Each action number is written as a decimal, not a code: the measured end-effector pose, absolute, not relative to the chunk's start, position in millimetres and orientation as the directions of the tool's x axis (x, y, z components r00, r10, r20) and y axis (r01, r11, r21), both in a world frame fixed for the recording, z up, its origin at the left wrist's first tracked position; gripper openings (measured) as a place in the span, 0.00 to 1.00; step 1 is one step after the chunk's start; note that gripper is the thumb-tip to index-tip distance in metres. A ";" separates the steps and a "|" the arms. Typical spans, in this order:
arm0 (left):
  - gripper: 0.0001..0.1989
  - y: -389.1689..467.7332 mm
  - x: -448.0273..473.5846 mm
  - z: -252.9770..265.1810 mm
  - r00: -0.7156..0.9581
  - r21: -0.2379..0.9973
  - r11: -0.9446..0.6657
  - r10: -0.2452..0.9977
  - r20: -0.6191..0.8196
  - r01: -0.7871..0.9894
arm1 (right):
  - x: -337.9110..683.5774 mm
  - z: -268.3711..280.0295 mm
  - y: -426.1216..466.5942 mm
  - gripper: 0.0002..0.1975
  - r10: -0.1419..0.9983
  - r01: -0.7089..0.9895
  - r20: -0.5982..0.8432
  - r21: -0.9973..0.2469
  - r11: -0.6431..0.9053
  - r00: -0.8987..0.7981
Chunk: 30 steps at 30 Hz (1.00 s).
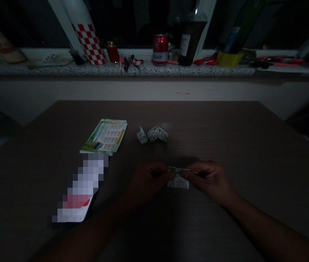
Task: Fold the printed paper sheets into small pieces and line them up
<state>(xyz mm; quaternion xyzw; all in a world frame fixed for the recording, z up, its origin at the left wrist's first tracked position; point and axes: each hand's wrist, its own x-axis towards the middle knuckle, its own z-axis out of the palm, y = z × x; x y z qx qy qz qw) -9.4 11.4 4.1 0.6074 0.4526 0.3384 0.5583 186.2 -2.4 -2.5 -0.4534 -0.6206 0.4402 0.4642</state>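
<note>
Forearms (266, 222) nearest. Left hand (147, 180) and right hand (211, 178) pinch the upper corners of a small printed paper (178, 183) over the bench (225, 225); creased edge runs left–right, straight edge faces wearer; long axis unclear. Print too small to read. Beyond: faceted paper shapes (153, 135); left, flat card stack (106, 136).

very dim light, soft shadows, darkened corners
</note>
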 end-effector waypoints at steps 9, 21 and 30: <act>0.06 10.2 -9.4 6.7 0.333 0.986 0.030 0.939 -0.084 0.164 | 187.4 -3.9 -3.9 0.06 0.969 0.157 0.169 -0.967 0.198 -0.181; 0.05 9.5 -8.5 7.1 0.354 0.990 0.064 0.929 -0.105 0.127 | 186.0 -3.5 -2.2 0.05 0.976 0.110 0.162 -0.978 0.178 -0.143; 0.07 11.9 -10.7 -1.1 0.309 0.990 -0.008 0.950 -0.035 0.137 | 187.4 -7.7 -4.3 0.08 0.986 0.119 0.077 -0.988 0.095 -0.148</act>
